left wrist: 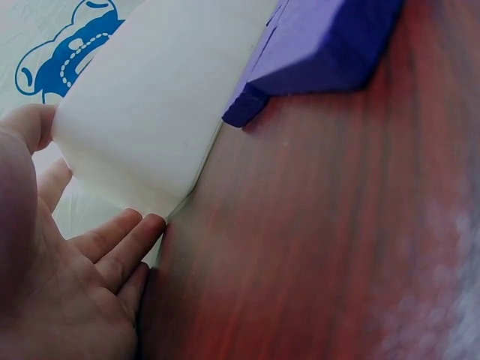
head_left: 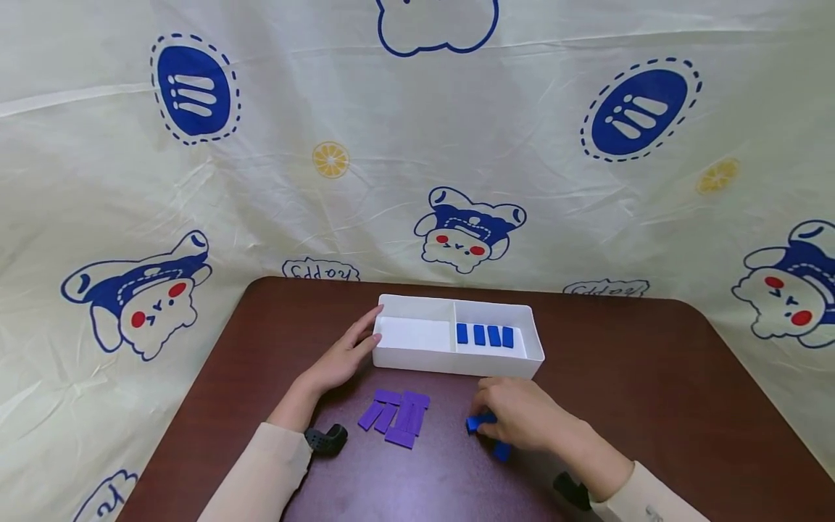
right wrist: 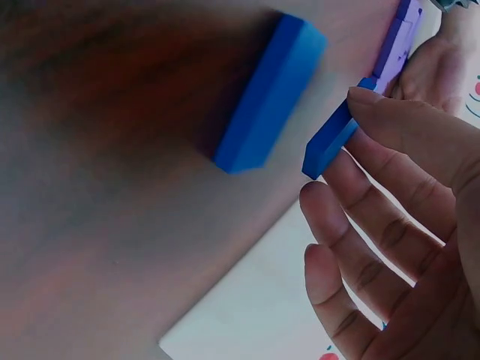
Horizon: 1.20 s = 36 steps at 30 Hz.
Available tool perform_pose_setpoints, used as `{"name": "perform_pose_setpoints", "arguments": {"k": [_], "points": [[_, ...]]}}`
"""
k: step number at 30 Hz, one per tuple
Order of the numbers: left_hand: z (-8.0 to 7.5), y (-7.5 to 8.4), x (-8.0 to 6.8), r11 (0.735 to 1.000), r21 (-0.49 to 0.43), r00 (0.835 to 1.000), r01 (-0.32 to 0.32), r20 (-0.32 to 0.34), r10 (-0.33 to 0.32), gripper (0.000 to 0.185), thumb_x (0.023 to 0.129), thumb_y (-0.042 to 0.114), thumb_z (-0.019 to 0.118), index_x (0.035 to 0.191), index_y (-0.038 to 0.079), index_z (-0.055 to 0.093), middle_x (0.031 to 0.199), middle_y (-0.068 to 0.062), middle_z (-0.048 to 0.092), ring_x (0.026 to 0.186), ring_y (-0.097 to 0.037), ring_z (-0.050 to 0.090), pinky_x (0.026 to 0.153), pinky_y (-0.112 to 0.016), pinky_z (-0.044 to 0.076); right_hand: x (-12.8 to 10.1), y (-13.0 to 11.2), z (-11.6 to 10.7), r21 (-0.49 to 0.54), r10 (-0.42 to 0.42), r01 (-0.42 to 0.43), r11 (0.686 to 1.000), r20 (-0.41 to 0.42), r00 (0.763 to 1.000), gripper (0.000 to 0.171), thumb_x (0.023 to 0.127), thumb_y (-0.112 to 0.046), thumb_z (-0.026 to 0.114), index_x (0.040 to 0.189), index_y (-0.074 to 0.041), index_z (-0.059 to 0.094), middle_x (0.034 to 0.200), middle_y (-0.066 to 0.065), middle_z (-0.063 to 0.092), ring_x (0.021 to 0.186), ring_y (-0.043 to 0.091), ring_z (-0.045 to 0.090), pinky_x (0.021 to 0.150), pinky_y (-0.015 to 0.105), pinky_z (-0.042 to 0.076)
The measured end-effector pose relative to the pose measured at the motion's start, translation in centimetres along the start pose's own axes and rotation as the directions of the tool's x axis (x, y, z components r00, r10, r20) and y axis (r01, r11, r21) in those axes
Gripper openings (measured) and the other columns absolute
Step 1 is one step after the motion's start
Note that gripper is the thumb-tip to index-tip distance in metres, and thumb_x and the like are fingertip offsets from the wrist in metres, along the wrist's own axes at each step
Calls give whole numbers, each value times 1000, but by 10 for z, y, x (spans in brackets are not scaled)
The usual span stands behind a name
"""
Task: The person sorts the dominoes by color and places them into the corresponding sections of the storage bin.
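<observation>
A white two-part tray [head_left: 457, 359] stands on the brown table. Its right part holds several blue blocks [head_left: 485, 335]; its left part shows nothing inside. My left hand [head_left: 346, 355] lies open with straight fingers [left wrist: 120, 240] touching the tray's left end wall [left wrist: 150, 97]. In front of the tray, my right hand [head_left: 499, 419] pinches a blue block [head_left: 478, 423] between thumb and fingers [right wrist: 352, 180], low over the table. The same block [right wrist: 330, 139] sticks out past the thumb. A second blue block [head_left: 501, 451] [right wrist: 270, 94] lies flat beside it.
Several purple blocks [head_left: 398, 417] lie in a loose pile between my hands; one [left wrist: 322, 45] looms close in the left wrist view. The table [head_left: 652, 384] has rounded corners. A printed cloth [head_left: 417, 145] hangs behind and on both sides.
</observation>
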<state>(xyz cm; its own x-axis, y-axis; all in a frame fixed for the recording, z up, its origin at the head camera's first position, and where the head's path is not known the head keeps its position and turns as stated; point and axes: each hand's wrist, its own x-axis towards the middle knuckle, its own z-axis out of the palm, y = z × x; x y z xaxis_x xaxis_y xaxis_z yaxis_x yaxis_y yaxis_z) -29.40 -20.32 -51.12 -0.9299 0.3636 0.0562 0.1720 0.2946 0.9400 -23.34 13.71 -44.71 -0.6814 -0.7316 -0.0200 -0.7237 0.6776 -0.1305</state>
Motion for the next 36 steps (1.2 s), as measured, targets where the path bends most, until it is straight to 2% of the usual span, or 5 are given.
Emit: {"name": "perform_pose_setpoints", "arguments": {"k": [11,16,26,32,36], "points": [[1,-2,-2,1000,1,1000,11,-12,-11,61,111,34,47,166,34,20,172,-13,22,153,-41,33,121,-60,31,6,5,-20,-9,24,-24,1000,-23,999,13,84,-27,86,94,-21,80,86,-10,65,76,3,58,65,26,48],[2,-4,-2,1000,-2,1000,11,-13,-11,61,112,33,46,166,32,20,172,-14,22,153,-41,34,121,-60,32,9,7,-29,28,69,-68,997,-15,998,13,85,-27,85,96,-22,81,90,-11,67,81,4,61,71,28,53],[5,-3,-1,1000,-20,1000,-8,3,8,60,112,30,47,166,32,21,171,-13,22,152,-41,36,121,-59,32,13,12,-46,64,139,-136,989,-29,990,15,87,-25,85,100,-20,82,97,-9,70,91,12,64,82,37,58],[5,-3,1,1000,-29,1000,-7,11,7,60,112,30,47,166,31,22,171,-16,23,153,-42,34,122,-59,31,19,16,-54,49,140,-137,989,-52,989,17,88,-25,84,104,-19,82,100,-7,72,96,17,68,84,40,59],[3,-2,0,1000,-29,1000,0,5,0,59,112,30,47,165,34,23,171,-14,24,152,-40,35,122,-58,32,26,19,-62,57,148,-144,988,-62,987,21,88,-26,84,107,-18,82,102,-4,72,100,21,70,86,42,59]]}}
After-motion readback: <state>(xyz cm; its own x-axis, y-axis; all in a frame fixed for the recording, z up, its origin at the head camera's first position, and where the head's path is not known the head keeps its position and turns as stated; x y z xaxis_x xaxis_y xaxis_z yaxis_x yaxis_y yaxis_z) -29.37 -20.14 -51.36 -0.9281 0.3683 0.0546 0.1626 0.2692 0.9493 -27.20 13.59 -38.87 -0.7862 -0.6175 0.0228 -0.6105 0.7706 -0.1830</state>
